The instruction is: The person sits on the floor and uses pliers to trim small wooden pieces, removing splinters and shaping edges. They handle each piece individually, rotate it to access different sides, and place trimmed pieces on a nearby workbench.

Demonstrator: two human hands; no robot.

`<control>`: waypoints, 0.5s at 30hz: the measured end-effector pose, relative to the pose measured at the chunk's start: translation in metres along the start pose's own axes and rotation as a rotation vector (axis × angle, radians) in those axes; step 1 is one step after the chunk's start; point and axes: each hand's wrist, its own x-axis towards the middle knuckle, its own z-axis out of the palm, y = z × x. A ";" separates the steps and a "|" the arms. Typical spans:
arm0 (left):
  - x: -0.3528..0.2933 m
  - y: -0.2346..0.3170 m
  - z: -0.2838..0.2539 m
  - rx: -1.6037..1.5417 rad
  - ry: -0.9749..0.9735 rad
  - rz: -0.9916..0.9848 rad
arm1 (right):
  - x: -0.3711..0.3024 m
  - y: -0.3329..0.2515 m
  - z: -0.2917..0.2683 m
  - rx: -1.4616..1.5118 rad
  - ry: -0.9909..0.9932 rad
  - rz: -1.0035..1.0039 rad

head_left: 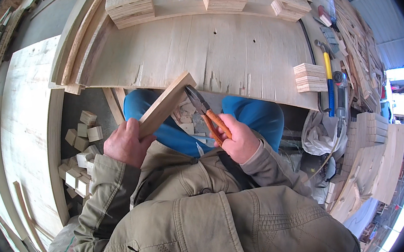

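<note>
While left fingers clamp a wooden strip jutting beyond, right fingers grip pliers.

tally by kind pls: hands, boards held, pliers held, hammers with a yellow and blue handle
Hands: 2, the left hand and the right hand
Held board: 1
Pliers: 1
Hammer: 1
Total: 5
</note>
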 end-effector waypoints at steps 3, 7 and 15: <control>0.000 -0.002 -0.001 -0.014 -0.036 0.013 | 0.003 0.000 -0.001 -0.020 -0.009 -0.004; 0.000 -0.001 0.003 0.003 -0.049 -0.004 | 0.002 0.002 -0.002 0.033 -0.022 0.016; 0.005 -0.014 0.005 0.111 -0.057 0.065 | -0.012 -0.011 -0.004 0.152 -0.045 0.071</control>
